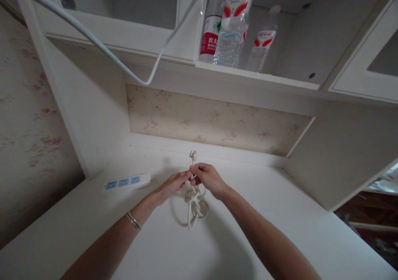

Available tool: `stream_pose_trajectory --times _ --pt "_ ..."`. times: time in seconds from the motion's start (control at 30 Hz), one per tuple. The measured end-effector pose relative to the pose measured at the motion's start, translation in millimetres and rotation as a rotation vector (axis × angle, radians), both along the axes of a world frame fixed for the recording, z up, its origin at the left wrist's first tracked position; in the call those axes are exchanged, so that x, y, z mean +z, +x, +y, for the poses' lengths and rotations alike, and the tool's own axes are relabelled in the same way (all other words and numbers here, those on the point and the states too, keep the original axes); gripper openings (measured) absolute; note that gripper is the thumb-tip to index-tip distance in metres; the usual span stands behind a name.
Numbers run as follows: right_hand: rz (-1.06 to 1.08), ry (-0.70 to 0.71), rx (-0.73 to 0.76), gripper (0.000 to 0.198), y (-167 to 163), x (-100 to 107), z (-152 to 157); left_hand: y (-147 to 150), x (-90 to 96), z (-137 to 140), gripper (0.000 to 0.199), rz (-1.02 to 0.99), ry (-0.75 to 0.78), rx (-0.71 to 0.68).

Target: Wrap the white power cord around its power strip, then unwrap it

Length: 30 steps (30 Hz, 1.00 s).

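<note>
A white cord with a plug (193, 155) at its upper end rises between my hands, above the white desktop. My left hand (174, 183) comes in from the left, fingers closed on the cord just below the plug. Opposite it, my right hand (209, 178) pinches the same stretch, its fingertips meeting those of the left. Beneath them the cord's tangled loops (195, 205) bunch together, and one wider loop bows out to the left. How the fingers wrap the cord is partly hidden.
A power strip (126, 182) with blue sockets lies on the desktop (174, 251) at left. Plastic bottles (231, 27) stand on the shelf above. A pale cable (108, 56) hangs across the upper left, before the cabinet. Side panels (329, 155) border the desk.
</note>
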State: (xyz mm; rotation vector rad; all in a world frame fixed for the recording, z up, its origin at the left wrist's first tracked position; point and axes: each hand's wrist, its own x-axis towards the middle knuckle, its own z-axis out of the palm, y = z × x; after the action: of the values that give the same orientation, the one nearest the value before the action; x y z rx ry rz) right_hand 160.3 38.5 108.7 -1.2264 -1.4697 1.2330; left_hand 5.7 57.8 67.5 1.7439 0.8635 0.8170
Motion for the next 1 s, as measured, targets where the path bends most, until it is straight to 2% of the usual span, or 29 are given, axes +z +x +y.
stream_pose_trajectory --times 0.07,0.2,0.33,0.47,0.53,0.6,0.7,0.83,0.93,1.0 --pt "-0.006 -0.025 -0.022 0.036 -9.8 -4.4 14.5 -0.8 0.9 -7.5 0.038 0.046 0.045 -0.019" --pt "-0.208 0.037 -0.058 0.037 -19.2 -9.5 32.8 -3.4 -6.6 -10.7 0.017 0.142 0.217 0.172" --pt "-0.304 0.146 -0.121 0.037 -14.3 -17.1 25.7 -10.9 -10.4 -12.1 0.023 0.213 0.341 0.354" --pt "-0.537 0.231 0.018 0.028 0.8 -36.3 6.2 -15.0 -8.9 -18.1 0.042 0.296 0.382 0.459" --pt "-0.631 0.252 0.048 0.027 7.8 -47.6 0.1 -14.0 -8.3 -20.2 0.048 0.316 0.388 0.472" --pt "-0.655 0.302 0.019 0.041 12.9 -56.6 -2.1 -12.1 -7.6 -20.9 0.048 0.346 0.401 0.479" --pt "-0.65 0.476 -0.015 0.053 16.5 -61.9 -1.2 -10.6 -5.8 -20.7 0.04 0.404 0.455 0.482" --pt "-0.672 0.642 0.028 0.046 15.1 -55.7 0.3 -11.6 -2.2 -20.7 0.028 0.392 0.571 0.384" --pt "-0.736 0.589 0.124 0.032 11.3 -44.2 -0.5 -11.4 0.1 -22.2 0.028 0.376 0.613 0.286" --pt "-0.748 0.492 0.182 0.039 10.1 -33.6 -2.4 -10.8 1.4 -23.4 0.032 0.394 0.626 0.278"
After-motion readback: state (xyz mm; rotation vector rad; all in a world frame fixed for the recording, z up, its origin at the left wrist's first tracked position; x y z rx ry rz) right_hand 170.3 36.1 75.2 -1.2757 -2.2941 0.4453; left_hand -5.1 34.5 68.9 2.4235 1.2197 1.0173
